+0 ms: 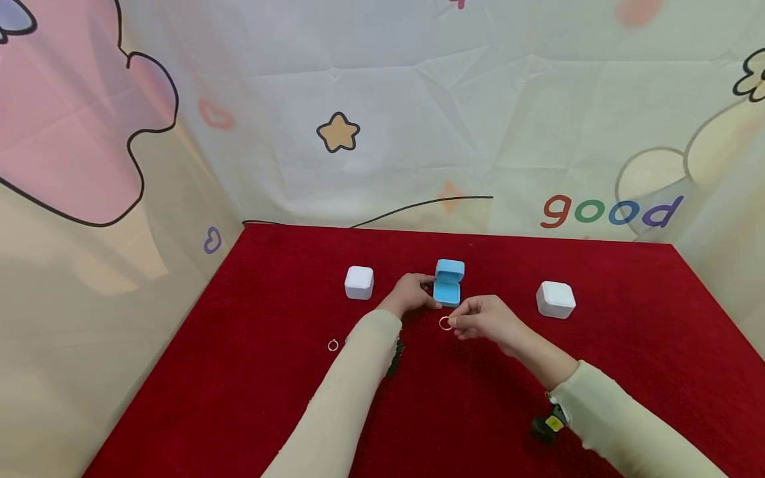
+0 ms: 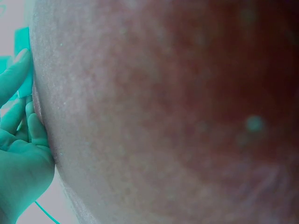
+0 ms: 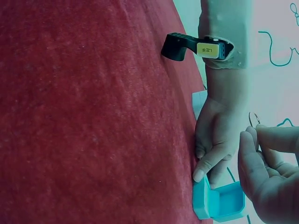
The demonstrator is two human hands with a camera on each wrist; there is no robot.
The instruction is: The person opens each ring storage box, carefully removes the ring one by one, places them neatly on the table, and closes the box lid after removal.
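Note:
A light-blue ring box (image 1: 447, 293) stands on the red cloth with its lid raised. My left hand (image 1: 411, 292) grips its left side, the thumb at the front and fingers farther back; the right wrist view also shows this hand on the box (image 3: 202, 198). Just in front of the box, my right hand (image 1: 489, 323) pinches a thin gold-coloured ring (image 1: 441, 322) between thumb and fingertips, held upright. The left wrist view is mostly filled by a blurred close surface, with part of the left hand (image 2: 25, 158) at its left edge.
Another small ring (image 1: 329, 346) lies on the red cloth (image 1: 239, 398), left of the left forearm. One white box (image 1: 359, 283) stands left of the blue box, and a second white box (image 1: 556, 300) stands to the right. A printed curtain (image 1: 406, 146) hangs behind the table.

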